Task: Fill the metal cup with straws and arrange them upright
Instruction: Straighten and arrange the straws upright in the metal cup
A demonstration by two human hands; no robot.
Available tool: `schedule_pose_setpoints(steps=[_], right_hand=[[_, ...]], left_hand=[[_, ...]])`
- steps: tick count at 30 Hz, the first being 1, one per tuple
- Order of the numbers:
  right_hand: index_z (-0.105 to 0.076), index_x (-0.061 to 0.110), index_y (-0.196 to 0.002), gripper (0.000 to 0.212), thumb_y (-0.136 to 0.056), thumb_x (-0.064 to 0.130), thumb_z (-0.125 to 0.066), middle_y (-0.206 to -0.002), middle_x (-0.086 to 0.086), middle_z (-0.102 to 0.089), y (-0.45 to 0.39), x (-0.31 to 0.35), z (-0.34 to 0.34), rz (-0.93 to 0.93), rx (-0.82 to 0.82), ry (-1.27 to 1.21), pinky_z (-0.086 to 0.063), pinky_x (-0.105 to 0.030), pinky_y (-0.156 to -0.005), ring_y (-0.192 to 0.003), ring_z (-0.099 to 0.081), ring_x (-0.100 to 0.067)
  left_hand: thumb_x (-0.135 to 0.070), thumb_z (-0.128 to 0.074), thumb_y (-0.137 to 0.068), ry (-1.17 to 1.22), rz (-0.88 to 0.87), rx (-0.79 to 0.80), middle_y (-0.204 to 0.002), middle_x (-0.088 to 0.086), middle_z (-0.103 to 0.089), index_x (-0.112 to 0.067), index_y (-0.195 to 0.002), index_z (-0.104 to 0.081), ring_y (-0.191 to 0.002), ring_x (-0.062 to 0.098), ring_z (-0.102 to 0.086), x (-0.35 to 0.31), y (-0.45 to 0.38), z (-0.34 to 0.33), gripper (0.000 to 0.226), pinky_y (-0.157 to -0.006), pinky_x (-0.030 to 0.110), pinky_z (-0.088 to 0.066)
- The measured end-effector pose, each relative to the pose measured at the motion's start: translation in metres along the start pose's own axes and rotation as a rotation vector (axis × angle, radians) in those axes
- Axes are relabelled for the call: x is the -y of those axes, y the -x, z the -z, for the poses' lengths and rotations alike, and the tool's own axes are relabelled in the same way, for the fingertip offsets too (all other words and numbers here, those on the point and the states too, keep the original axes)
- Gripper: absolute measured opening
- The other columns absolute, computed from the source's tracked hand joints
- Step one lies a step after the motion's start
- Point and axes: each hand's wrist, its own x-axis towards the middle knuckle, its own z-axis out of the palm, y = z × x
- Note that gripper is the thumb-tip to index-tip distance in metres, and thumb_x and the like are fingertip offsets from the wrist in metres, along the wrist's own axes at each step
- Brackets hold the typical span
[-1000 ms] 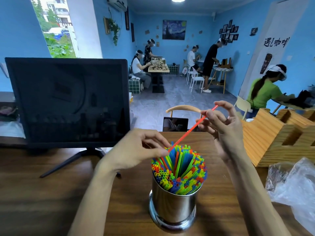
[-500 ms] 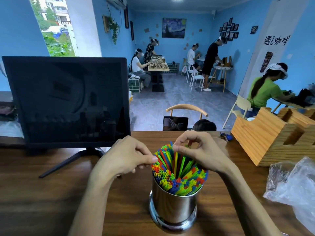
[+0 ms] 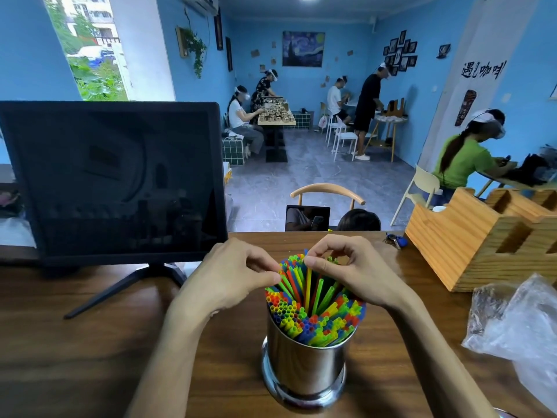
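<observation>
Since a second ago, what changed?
The right hand brought a red straw down from mid-air into the cup and now pinches the straws at the top. The left hand stayed at the bundle's left edge. Cup unmoved.

A dark wooden table [image 3: 75,357] carried everything. A shiny metal cup [image 3: 304,369] stood near its front edge, packed with coloured straws [image 3: 313,315]. At the left rear a black monitor [image 3: 111,179] stood on a splayed black stand [image 3: 132,282]. At the right rear sat a light wooden organiser [image 3: 470,245] with open slots, and a small blue-tagged bunch of keys [image 3: 397,240] lay just beside its left end. Crumpled clear plastic bags [image 3: 518,327] lay at the right edge, in front of the organiser.
</observation>
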Motion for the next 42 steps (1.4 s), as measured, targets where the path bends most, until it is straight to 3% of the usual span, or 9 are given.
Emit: schedule_pose_setpoints(steps=[7, 11, 14, 18, 24, 28, 33, 38, 42], right_hand=[[-0.076, 0.024, -0.089, 0.013, -0.090, 0.037, -0.073, -0.089, 0.013, -0.073, 0.000, 0.004, 0.000, -0.002, -0.031, 0.022, -0.052, -0.024, -0.077, -0.089, -0.068, -0.009], [-0.076, 0.026, -0.093, 0.009, -0.090, 0.035, -0.074, -0.094, 0.014, -0.074, 0.000, 0.011, 0.002, 0.026, -0.064, 0.020, -0.051, -0.036, -0.087, -0.098, -0.067, -0.011], [-0.076, 0.029, -0.108, 0.020, -0.089, 0.036, -0.076, -0.106, 0.018, -0.074, -0.001, 0.021, -0.002, 0.054, -0.029, 0.022, -0.049, -0.029, -0.092, -0.108, -0.066, -0.005], [-0.076, 0.027, -0.110, 0.021, -0.091, 0.035, -0.076, -0.105, 0.017, -0.076, -0.003, 0.029, -0.009, 0.066, 0.029, 0.033, -0.052, -0.029, -0.092, -0.103, -0.068, -0.001], [-0.075, 0.022, -0.096, 0.006, -0.092, 0.026, -0.076, -0.085, 0.015, -0.073, -0.004, 0.030, -0.012, 0.099, 0.000, 0.030, -0.043, -0.015, -0.073, -0.081, -0.065, 0.001], [-0.071, 0.013, -0.095, 0.014, -0.092, 0.026, -0.075, -0.086, 0.010, -0.071, -0.006, 0.030, -0.013, 0.120, -0.021, -0.032, -0.042, -0.017, -0.073, -0.081, -0.062, 0.000], [-0.074, 0.005, -0.101, 0.021, -0.089, 0.021, -0.071, -0.083, -0.011, -0.075, -0.003, 0.029, -0.002, 0.101, -0.079, -0.313, -0.055, -0.026, -0.069, -0.073, -0.070, -0.019], [-0.075, 0.016, -0.083, 0.009, -0.077, 0.021, -0.077, -0.081, -0.015, -0.077, -0.002, 0.021, 0.021, -0.020, -0.374, -0.641, -0.045, -0.021, -0.052, -0.062, -0.070, -0.019], [-0.076, 0.021, -0.085, 0.013, -0.073, 0.026, -0.079, -0.077, -0.005, -0.077, -0.007, 0.021, 0.029, -0.047, -0.605, -0.827, -0.050, -0.018, -0.057, -0.069, -0.075, -0.016]], left_hand=[[-0.036, -0.079, -0.085, -0.028, -0.104, -0.127, -0.073, -0.026, -0.071, -0.039, -0.082, -0.080, -0.075, -0.007, -0.062, -0.003, 0.002, 0.002, 0.004, -0.067, 0.015, -0.045], [-0.019, -0.074, -0.091, 0.210, -0.239, -0.235, -0.082, -0.019, -0.076, -0.033, -0.090, -0.078, -0.080, -0.004, -0.070, -0.013, 0.001, -0.003, 0.015, -0.077, 0.021, -0.055], [-0.011, -0.071, -0.093, 0.358, -0.380, -0.398, -0.092, -0.014, -0.078, -0.030, -0.099, -0.077, -0.090, 0.003, -0.074, -0.022, 0.003, -0.013, 0.020, -0.083, 0.024, -0.059], [-0.014, -0.074, -0.090, 0.442, -0.469, -0.607, -0.090, -0.012, -0.078, -0.023, -0.099, -0.078, -0.081, 0.004, -0.074, -0.031, 0.003, -0.023, 0.014, -0.072, 0.020, -0.057], [-0.013, -0.077, -0.088, 0.202, -0.592, -0.803, -0.087, -0.012, -0.075, -0.026, -0.100, -0.077, -0.062, 0.002, -0.062, -0.025, -0.002, -0.028, 0.017, -0.061, 0.010, -0.045], [-0.016, -0.078, -0.086, 0.506, -0.498, -0.754, -0.084, -0.009, -0.077, -0.028, -0.092, -0.076, -0.069, 0.005, -0.069, -0.036, 0.004, -0.023, 0.014, -0.061, 0.018, -0.051], [-0.011, -0.072, -0.092, 0.865, -0.428, -0.964, -0.085, -0.003, -0.079, -0.017, -0.094, -0.072, -0.070, 0.009, -0.068, -0.042, 0.004, -0.002, 0.007, -0.056, 0.018, -0.050], [-0.009, -0.070, -0.091, 1.115, -0.181, -0.778, -0.081, -0.001, -0.077, -0.011, -0.093, -0.072, -0.068, 0.006, -0.057, -0.026, 0.004, 0.010, 0.003, -0.050, 0.015, -0.042], [-0.015, -0.079, -0.071, 0.924, -0.108, -0.416, -0.074, -0.002, -0.075, -0.009, -0.085, -0.072, -0.056, 0.002, -0.055, -0.014, 0.007, 0.012, 0.017, -0.053, 0.014, -0.044]])
